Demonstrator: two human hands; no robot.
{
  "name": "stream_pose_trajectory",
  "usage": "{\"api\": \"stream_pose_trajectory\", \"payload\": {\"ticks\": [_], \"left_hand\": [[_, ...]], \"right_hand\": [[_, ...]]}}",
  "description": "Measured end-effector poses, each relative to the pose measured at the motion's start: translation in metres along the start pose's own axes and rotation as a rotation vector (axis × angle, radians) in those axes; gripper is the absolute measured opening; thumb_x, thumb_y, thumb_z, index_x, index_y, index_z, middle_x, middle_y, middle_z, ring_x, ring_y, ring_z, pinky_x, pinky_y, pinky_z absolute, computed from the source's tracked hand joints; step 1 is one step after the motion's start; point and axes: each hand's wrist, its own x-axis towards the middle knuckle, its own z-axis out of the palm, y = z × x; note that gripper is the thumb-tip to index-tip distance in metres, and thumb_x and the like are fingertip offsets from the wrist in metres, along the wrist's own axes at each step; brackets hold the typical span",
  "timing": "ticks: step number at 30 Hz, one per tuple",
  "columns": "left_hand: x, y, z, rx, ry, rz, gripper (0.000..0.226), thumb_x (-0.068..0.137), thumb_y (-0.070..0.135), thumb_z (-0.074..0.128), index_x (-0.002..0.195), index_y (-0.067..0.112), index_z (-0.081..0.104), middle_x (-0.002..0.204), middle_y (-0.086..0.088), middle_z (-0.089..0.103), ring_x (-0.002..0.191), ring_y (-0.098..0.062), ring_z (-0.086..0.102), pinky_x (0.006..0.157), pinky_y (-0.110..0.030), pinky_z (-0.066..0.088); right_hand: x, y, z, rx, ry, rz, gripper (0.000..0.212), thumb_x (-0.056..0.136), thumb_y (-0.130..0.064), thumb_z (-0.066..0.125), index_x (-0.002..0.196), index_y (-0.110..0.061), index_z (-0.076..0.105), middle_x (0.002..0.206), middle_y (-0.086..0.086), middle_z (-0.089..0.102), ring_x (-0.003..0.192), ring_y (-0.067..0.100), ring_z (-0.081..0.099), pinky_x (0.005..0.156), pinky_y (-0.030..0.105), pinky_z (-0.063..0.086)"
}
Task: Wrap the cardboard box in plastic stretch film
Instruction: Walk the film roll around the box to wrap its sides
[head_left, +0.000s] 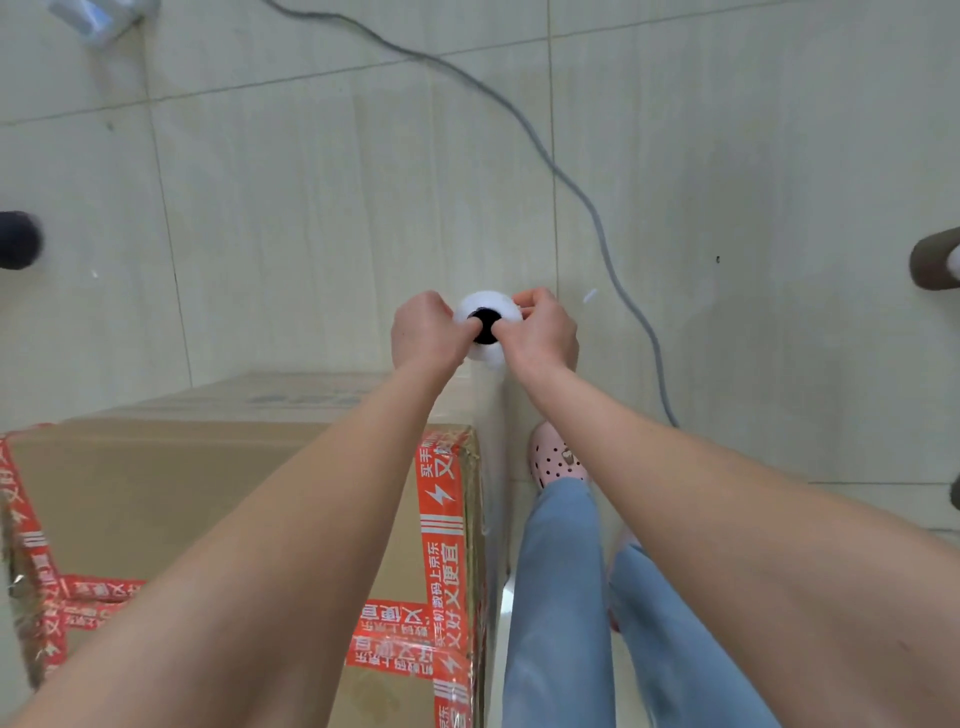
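Both hands, left hand (423, 332) and right hand (543, 330), clamp the film roll (485, 312) beyond the cardboard box (234, 499), thumbs in its core; the film likely feels light, clingy, slippery.

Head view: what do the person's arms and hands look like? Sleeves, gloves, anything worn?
The left hand and right hand are bare: no gloves, and no rings, watch or bands visible. The left forearm and right forearm are uncovered to the frame edge, so no sleeve shows. No markings or cables on them.
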Motion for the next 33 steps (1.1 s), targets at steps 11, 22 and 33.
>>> {"api": "stream_pose_trajectory", "payload": {"ticks": [11,22,33], "left_hand": [[0.014,-0.004,-0.028,0.465,-0.071,0.377,0.031,0.085,0.013,0.056,0.116,0.011,0.051,0.111,-0.008,0.051,0.090,-0.029,0.056,0.063,-0.033,0.038],[0.036,-0.001,-0.035,0.338,-0.014,0.199,0.015,0.081,0.015,0.057,0.094,0.007,0.056,0.095,-0.009,0.058,0.084,-0.030,0.056,0.063,-0.033,0.039],[0.050,-0.022,-0.052,-0.025,0.091,-0.261,0.024,0.080,0.018,0.062,0.100,0.008,0.052,0.099,-0.009,0.059,0.091,-0.030,0.058,0.067,-0.032,0.040]], "right_hand": [[-0.001,-0.022,0.023,-0.093,-0.089,-0.019,0.021,0.082,-0.011,0.058,0.101,-0.020,0.056,0.093,0.002,0.062,0.079,0.022,0.057,0.064,0.024,0.038],[0.015,-0.044,0.022,-0.216,-0.165,-0.087,0.027,0.082,-0.015,0.059,0.108,-0.024,0.059,0.103,-0.001,0.063,0.086,0.020,0.058,0.070,0.025,0.040],[0.028,-0.088,0.046,-0.331,-0.276,-0.128,0.028,0.081,-0.017,0.059,0.107,-0.020,0.049,0.110,0.007,0.058,0.087,0.026,0.054,0.068,0.026,0.036]]}}
